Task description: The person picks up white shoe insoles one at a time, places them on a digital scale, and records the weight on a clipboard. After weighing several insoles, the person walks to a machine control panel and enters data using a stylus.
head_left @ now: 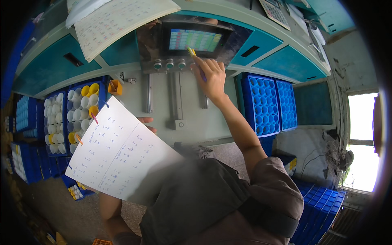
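Head view has the ring-bound sheets (116, 149) face-up over the left hand (146, 120), its grip too hidden to tell, presumably angled for reading; beyond, the right hand (213, 76) clamps its grip on a pen (191, 51), apparently for pointing, before the lit screen (196, 40).

Sheets (116, 149) left — screen (200, 40) ahead.

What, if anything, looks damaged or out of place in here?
Two things. A dark, ragged mass shows on the wall beside the bright window; it looks like damage or debris, though I can't tell which. At upper left, a stack of written sheets sits askew, jutting past the counter.
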Motion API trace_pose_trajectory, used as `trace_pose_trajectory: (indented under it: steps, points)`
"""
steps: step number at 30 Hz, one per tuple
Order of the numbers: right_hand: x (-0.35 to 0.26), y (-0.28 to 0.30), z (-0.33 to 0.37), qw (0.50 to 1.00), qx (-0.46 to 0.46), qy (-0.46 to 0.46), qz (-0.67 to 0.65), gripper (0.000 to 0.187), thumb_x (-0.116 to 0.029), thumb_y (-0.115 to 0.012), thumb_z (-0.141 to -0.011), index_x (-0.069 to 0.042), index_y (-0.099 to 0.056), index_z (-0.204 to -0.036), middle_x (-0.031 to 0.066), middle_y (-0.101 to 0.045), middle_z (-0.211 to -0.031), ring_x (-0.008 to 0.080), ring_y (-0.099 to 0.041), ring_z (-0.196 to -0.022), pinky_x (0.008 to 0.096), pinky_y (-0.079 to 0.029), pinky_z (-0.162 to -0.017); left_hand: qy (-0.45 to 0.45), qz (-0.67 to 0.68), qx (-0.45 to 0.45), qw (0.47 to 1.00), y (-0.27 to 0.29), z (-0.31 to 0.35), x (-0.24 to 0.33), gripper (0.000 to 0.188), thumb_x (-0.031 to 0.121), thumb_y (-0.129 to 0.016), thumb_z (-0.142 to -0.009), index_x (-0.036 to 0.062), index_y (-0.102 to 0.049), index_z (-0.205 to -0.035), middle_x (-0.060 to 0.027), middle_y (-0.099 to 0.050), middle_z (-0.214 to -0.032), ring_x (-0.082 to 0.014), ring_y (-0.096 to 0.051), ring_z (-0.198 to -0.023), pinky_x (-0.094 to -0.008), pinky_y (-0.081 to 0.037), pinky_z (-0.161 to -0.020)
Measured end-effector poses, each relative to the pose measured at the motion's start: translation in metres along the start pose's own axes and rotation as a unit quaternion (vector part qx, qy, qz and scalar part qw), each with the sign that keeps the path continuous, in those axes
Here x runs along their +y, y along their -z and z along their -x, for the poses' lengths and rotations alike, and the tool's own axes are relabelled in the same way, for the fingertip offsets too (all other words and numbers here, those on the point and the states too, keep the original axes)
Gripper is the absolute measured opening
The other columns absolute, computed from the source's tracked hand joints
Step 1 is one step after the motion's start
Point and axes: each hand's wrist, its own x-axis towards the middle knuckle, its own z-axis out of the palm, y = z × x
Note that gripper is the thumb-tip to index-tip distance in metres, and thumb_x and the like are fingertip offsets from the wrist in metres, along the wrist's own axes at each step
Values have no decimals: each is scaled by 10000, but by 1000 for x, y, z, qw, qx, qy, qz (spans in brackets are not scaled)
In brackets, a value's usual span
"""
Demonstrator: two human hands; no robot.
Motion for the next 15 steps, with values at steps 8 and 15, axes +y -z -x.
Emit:
trace_pose_trajectory:
  steps: [8,15]
  points:
    - [-6,-2,0,1000,-22,4,6,332,-136,-777,-851,-95,-727,-1177,12,-608,-775,212,-593,-739,382,-409,-710,14,-11,-1,1000,6,2,6,933,641,-490,-1011,-40,-228,-1593,-349,-391,-1548,-450,-431,-1458,-471,-558,-1021]
    - [-16,-14,-13,999,-4,30,-16,408,-82,-768,-800,-117,-741,-1206,15,-608,-775,199,-585,-722,356,-393,-687,21,-17,0,1000,7,4,8,901,625,-487,-1018,-25,-245,-1593,-335,-409,-1543,-442,-433,-1459,-479,-554,-1029]
